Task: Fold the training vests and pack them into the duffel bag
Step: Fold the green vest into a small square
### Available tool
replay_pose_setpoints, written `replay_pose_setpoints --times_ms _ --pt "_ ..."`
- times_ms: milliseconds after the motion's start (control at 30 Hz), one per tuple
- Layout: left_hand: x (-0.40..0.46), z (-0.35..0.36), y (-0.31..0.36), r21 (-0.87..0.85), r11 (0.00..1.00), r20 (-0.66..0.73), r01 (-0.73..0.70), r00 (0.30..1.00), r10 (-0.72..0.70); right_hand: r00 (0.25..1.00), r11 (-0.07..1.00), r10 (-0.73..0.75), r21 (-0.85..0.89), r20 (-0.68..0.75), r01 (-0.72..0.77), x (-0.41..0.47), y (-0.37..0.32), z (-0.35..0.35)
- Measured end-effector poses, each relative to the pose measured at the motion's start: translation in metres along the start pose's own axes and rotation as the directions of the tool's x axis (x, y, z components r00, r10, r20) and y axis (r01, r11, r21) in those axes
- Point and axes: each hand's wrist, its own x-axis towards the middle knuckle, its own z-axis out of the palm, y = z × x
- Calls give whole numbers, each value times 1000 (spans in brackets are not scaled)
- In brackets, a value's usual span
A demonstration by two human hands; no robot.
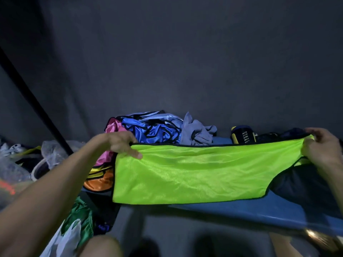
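Note:
A neon green training vest (189, 173) with black trim hangs stretched out flat in front of me, folded lengthwise. My left hand (122, 143) pinches its upper left corner. My right hand (321, 147) grips its upper right end, where the fabric bunches. Behind the vest lies a heap of unfolded vests: blue (154, 128), pink (113, 127), grey (196, 132). Orange and yellow vests (100, 179) lie under the pink one. A dark bag-like shape (300, 184) rests at the right on the blue surface; I cannot tell whether it is the duffel bag.
A blue table surface (259, 212) runs under the vest to the right edge. A black and yellow item (243, 136) sits at the back. Green fabric and plastic bags (78, 225) lie at the lower left. A dark pole (33, 101) slants up at the left, with clutter beside it.

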Motion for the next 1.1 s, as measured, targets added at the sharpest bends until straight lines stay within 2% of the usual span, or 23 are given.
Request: replay_pose_setpoints --times_ms 133,267,367,467,533,633,800,1100 --pt "-3 -7 18 -86 985 -55 -150 988 146 999 999 -43 -21 17 43 -2 -17 -3" --pt "14 8 50 24 970 -190 -241 952 241 992 987 -125 -105 6 125 -49 -76 -6" --pt "38 40 72 193 948 -333 -254 892 307 984 975 -176 -143 -14 172 -78 -119 -13" --pt "58 82 86 198 940 -443 -277 830 338 983 969 -176 -181 -44 166 -74 -124 -22" --pt "66 110 86 258 938 -494 -233 803 335 985 964 -157 -227 -68 138 -68 -125 -32" --pt "66 134 79 265 933 -619 -242 700 357 983 936 -174 -320 -61 146 -62 -125 -40" --pt "58 142 80 490 799 -582 -350 551 598 972 920 -235 -323 -4 221 -67 -128 -29" --pt "35 155 66 597 731 -555 -331 487 674 965 918 -259 -302 30 256 -72 -131 -15"
